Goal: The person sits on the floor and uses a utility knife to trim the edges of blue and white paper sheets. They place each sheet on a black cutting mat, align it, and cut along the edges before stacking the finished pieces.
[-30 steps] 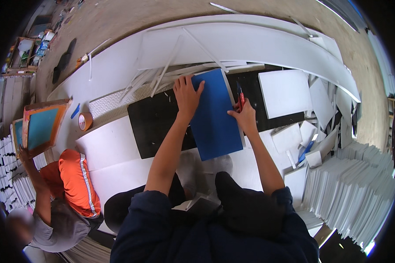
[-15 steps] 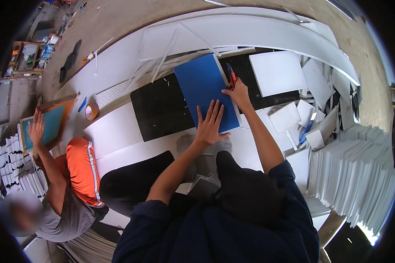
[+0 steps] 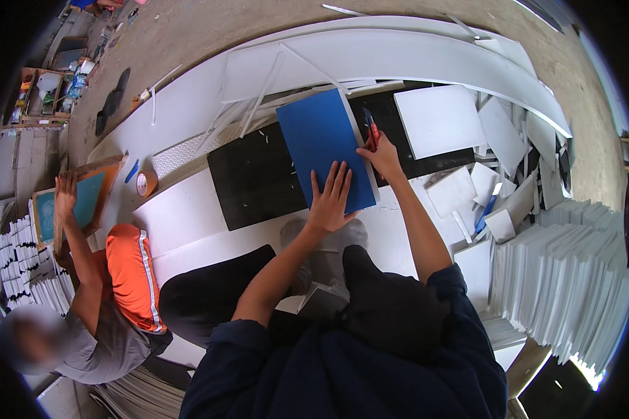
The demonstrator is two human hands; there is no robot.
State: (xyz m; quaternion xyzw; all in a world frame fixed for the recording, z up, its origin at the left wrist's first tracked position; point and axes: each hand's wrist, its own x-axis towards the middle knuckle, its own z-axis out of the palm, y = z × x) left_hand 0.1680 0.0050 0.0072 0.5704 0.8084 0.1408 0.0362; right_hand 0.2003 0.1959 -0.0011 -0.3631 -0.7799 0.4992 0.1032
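Observation:
A blue rectangular board [image 3: 321,143] lies on a black cutting mat [image 3: 251,185] over white sheets. My left hand [image 3: 330,199] presses flat on the board's near end, fingers spread. My right hand [image 3: 381,157] grips a red utility knife [image 3: 372,131] at the board's right edge, blade end pointing away from me.
A person in an orange vest [image 3: 129,276] sits at my left, a hand on a framed teal screen [image 3: 84,202]. A tape roll [image 3: 145,184] lies nearby. White cut panels [image 3: 440,119] and scraps are scattered at right; a stack of white sheets [image 3: 566,272] stands at far right.
My left hand slid from the board's far end to its near end. My right hand with the knife stays at the right edge. The view tilted; the neighbour's hand shifted on the frame.

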